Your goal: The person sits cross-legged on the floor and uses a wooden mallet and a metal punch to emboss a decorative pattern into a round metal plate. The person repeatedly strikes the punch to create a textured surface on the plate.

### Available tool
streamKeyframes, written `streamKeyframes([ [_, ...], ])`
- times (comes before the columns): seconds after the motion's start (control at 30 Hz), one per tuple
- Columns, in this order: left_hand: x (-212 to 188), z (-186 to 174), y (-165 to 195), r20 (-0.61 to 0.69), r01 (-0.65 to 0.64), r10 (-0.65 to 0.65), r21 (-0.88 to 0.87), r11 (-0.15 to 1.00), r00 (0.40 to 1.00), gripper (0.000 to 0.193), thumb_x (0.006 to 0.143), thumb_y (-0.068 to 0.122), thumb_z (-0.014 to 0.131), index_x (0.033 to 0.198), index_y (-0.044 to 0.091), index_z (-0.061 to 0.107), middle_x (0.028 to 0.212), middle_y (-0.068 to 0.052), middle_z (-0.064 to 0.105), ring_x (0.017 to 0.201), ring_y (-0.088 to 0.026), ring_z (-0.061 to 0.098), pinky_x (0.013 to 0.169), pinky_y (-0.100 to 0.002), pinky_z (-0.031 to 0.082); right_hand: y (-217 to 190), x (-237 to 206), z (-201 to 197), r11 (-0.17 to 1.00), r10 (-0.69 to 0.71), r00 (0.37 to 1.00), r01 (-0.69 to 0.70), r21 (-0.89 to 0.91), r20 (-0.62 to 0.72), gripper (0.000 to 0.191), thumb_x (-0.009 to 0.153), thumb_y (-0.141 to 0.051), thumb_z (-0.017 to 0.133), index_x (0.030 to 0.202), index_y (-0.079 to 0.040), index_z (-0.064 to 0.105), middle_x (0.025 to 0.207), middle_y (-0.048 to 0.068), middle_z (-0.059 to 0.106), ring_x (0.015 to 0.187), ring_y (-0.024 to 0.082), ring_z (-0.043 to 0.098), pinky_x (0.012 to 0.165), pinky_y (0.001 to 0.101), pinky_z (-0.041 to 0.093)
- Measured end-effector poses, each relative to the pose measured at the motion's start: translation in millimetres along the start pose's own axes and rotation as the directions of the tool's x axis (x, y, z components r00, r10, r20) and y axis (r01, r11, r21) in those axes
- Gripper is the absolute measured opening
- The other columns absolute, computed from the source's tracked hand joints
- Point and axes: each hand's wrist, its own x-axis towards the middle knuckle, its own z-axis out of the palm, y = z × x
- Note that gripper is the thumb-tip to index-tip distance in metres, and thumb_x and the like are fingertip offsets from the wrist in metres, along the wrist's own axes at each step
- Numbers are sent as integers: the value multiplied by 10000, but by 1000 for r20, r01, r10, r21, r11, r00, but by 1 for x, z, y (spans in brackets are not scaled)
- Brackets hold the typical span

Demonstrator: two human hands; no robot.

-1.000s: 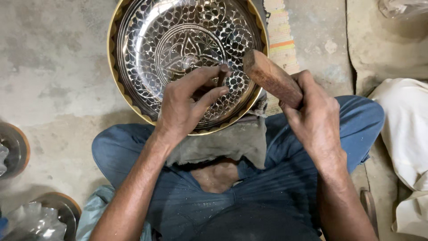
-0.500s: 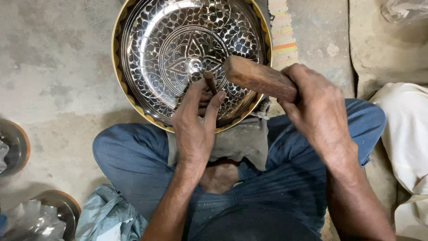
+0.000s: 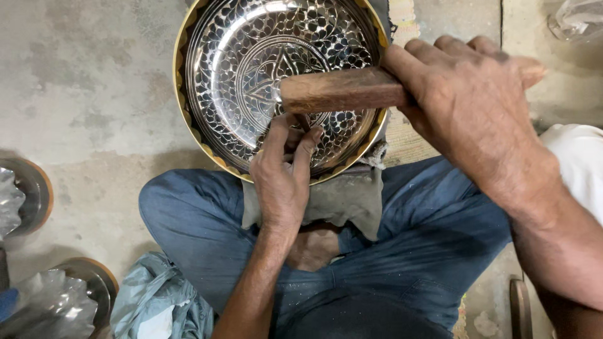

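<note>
A round engraved metal plate (image 3: 239, 69) with a brass rim leans on my crossed legs over a grey cloth (image 3: 342, 198). My left hand (image 3: 282, 172) pinches a thin metal chisel (image 3: 304, 122) against the plate's lower middle. My right hand (image 3: 468, 107) grips a wooden block mallet (image 3: 336, 91), held level just above the chisel's top. Most of the chisel is hidden by my fingers.
Concrete floor lies around me. Two more round plates (image 3: 31, 194) (image 3: 94, 282) in clear plastic wrap sit at the left edge. A crumpled grey-blue bag (image 3: 157, 301) rests by my left knee. White fabric (image 3: 578, 163) lies at the right.
The mallet in my right hand has swung from tilted up at the right to level over the chisel. My left hand shifted slightly lower and leftward on the plate.
</note>
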Motion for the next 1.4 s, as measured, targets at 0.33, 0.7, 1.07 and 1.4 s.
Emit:
streamKeyframes([
  [0.33, -1, -1, -3, 8, 27, -26, -61, 998, 1000, 256, 997, 124, 716, 1221, 46, 617, 968, -60, 778, 864, -166, 790, 706, -326, 668, 16, 13, -5, 992, -73, 994, 81, -99, 84, 247, 948, -235, 795, 1049, -90, 622, 867, 67, 728, 766, 256, 721, 775, 449, 558],
  [0.7, 0, -1, -2, 21, 11, -9, -83, 996, 1000, 224, 1005, 166, 738, 1187, 63, 656, 957, -65, 773, 877, -160, 774, 710, -330, 653, 16, 17, -12, 1000, -28, 988, 29, 0, 152, 236, 940, -225, 741, 1116, -107, 637, 899, 81, 730, 823, 292, 729, 782, 462, 578],
  [1.07, -2, 0, -2, 28, 69, -67, -55, 996, 997, 317, 975, 171, 753, 1252, 54, 650, 940, -78, 768, 849, -165, 767, 670, -334, 646, 19, 11, -3, 999, -43, 993, 46, -26, 110, 289, 917, -276, 752, 1105, -105, 616, 860, 74, 719, 810, 282, 729, 676, 437, 578],
  [1.4, -1, -1, -3, -17, -8, 8, -12, 1000, 1000, 319, 1000, 180, 743, 1268, 40, 641, 963, -73, 772, 827, -191, 768, 680, -365, 597, 23, -1, -2, 995, -16, 993, 28, 98, -115, 340, 917, -150, 839, 1152, -25, 626, 921, 141, 686, 824, 325, 704, 662, 425, 546],
])
